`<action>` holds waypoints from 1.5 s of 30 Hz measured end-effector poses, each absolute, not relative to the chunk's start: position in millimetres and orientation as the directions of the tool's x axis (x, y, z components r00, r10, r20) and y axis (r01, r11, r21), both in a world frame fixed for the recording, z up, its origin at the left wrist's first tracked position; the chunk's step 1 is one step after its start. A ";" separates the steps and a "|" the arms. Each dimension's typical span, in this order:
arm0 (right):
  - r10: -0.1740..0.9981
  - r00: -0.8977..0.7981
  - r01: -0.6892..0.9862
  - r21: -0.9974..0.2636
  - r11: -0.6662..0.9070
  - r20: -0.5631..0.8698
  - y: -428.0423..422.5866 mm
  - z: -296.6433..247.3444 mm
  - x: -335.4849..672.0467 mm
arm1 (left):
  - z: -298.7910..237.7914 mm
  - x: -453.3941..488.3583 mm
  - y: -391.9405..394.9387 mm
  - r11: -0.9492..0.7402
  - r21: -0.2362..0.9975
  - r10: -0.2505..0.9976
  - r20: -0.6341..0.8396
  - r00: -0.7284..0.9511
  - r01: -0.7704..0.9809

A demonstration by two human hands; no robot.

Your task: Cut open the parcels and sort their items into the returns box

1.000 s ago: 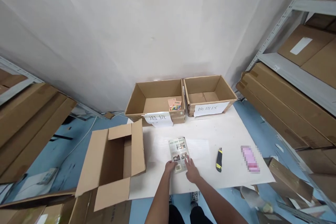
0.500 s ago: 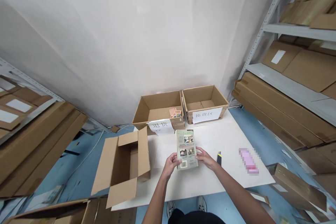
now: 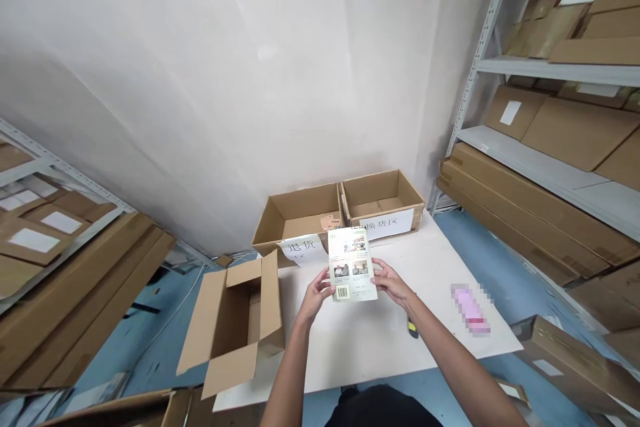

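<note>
A book (image 3: 352, 268) with photos and a barcode on the side facing me is held up over the white table (image 3: 360, 347). My left hand (image 3: 317, 292) grips its left edge near the barcode, thumb on the cover. On the opposite edge, my right hand (image 3: 393, 282) holds it with the thumb in front. Both hands' other fingers are partly hidden behind the book. Glare washes out part of the cover. Close to my right forearm lies a box cutter (image 3: 413, 327), black and yellow, partly covered by the arm.
Two open cardboard boxes with handwritten labels stand at the back, a left box (image 3: 267, 220) and a right box (image 3: 407, 193). Another open carton (image 3: 270, 307) with flaps spread sits at left. A pixelated pink item (image 3: 470, 310) lies at right. Shelves (image 3: 550, 153) hold cartons.
Both hands have raised the book off the table and tilted it up toward me. My right forearm now covers part of the box cutter. The view has shifted slightly.
</note>
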State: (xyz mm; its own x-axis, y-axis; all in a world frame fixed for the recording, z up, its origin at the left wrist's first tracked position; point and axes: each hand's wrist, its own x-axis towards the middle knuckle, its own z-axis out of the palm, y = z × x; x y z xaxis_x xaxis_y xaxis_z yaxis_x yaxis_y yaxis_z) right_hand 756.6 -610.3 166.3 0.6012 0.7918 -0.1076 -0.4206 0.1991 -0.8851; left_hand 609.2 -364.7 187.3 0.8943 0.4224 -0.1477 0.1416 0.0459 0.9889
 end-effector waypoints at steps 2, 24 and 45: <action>0.745 0.667 -0.297 -0.924 0.242 -0.019 -598.8 177.6 747.9 | 194.7 620.4 -376.0 -0.084 0.984 0.539 -0.088 0.838 0.157; 0.800 0.594 -0.365 -0.914 0.178 -0.081 -576.6 209.6 772.3 | 238.8 613.6 -342.8 0.118 0.992 0.346 -0.082 0.935 0.043; 0.749 0.640 -0.347 -0.935 0.078 -0.175 -537.1 192.6 799.1 | 227.0 649.3 -297.5 0.216 0.976 0.281 -0.076 0.957 0.014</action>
